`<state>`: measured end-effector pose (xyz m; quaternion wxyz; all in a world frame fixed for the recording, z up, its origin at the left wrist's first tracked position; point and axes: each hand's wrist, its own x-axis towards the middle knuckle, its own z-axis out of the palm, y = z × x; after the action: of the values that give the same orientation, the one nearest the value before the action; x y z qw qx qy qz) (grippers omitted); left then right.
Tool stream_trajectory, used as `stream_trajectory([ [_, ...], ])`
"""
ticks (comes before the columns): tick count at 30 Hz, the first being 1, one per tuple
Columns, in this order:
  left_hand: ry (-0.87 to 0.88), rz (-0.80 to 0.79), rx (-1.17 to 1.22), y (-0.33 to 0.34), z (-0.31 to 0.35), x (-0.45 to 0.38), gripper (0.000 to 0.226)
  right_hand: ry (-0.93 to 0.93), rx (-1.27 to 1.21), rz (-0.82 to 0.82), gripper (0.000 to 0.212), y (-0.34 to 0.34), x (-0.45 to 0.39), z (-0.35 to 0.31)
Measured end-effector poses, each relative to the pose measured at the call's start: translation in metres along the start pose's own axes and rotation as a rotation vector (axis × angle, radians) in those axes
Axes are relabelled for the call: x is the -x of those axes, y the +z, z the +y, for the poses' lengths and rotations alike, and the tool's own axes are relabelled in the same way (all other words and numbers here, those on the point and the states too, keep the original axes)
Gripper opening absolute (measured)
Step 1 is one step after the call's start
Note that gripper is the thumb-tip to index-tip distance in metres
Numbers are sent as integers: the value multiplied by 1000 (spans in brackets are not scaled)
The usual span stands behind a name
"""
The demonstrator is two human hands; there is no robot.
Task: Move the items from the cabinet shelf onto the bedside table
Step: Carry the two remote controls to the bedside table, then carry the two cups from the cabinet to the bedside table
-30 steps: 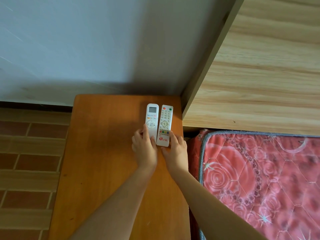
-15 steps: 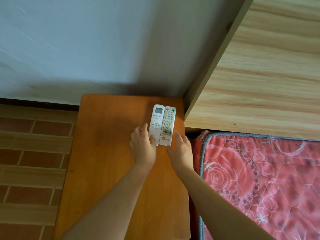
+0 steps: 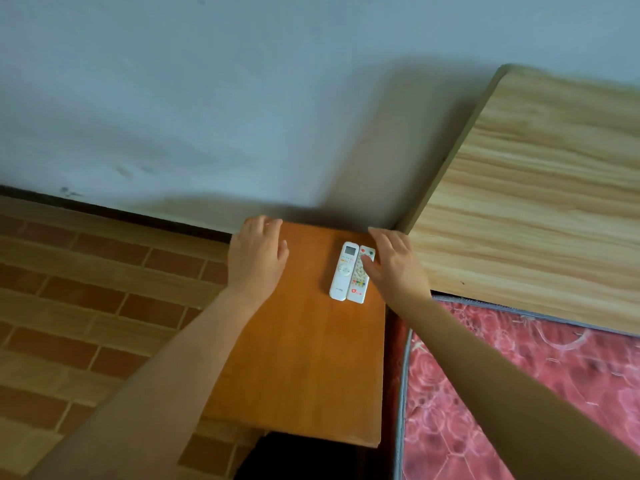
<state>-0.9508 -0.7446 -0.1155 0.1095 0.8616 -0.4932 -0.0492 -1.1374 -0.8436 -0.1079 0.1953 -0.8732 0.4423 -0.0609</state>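
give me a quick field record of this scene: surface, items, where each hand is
surface: orange wooden bedside table
items: two white remotes side by side, display remote left of the many-button remote
left hand: open, over the table's far left corner, holds nothing
right hand: open, fingers spread, thumb over the many-button remote
beside table: red floral mattress

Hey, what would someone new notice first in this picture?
Two white remotes lie side by side at the far right of the orange bedside table. The right hand hovers over their right edge, the left hand spreads open over the table's far left corner.
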Motion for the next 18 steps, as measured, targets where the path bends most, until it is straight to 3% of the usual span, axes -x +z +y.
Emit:
stream_trajectory([
  [9, -176, 79, -256, -159, -75, 87, 45, -416, 88, 18, 49, -90, 17, -136],
  [18, -569, 167, -305, -272, -177, 259, 44, -791, 76, -105, 48, -83, 72, -299],
])
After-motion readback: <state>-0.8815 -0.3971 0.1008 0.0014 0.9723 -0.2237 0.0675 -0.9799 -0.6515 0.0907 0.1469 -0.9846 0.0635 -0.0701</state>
